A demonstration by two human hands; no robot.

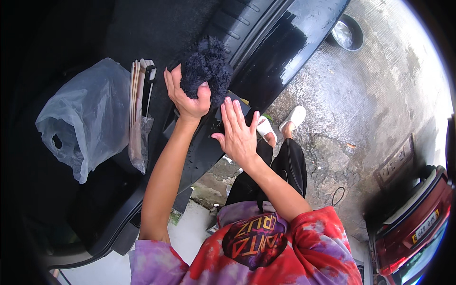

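A dark navy, shaggy cloth (209, 71), bunched up, lies against the black trim at the edge of a car's open boot. My left hand (190, 100) grips its near side, with the thumb over the front and the fingers along its left. Just right of that, my right hand (236, 135) is stretched flat, fingers straight, and nothing shows in it. Its fingertips lie at a small dark flat piece (237, 103) with a yellowish edge, whose kind I cannot make out. Wet drops show on the black trim around both hands.
Left of my hands, a translucent plastic bag (88, 114) and a bundle of pale wooden sticks (137, 104) in clear wrap lie in the boot. A dark basin (357, 40) stands on the wet concrete floor (361, 99). A red car (413, 228) is parked at lower right.
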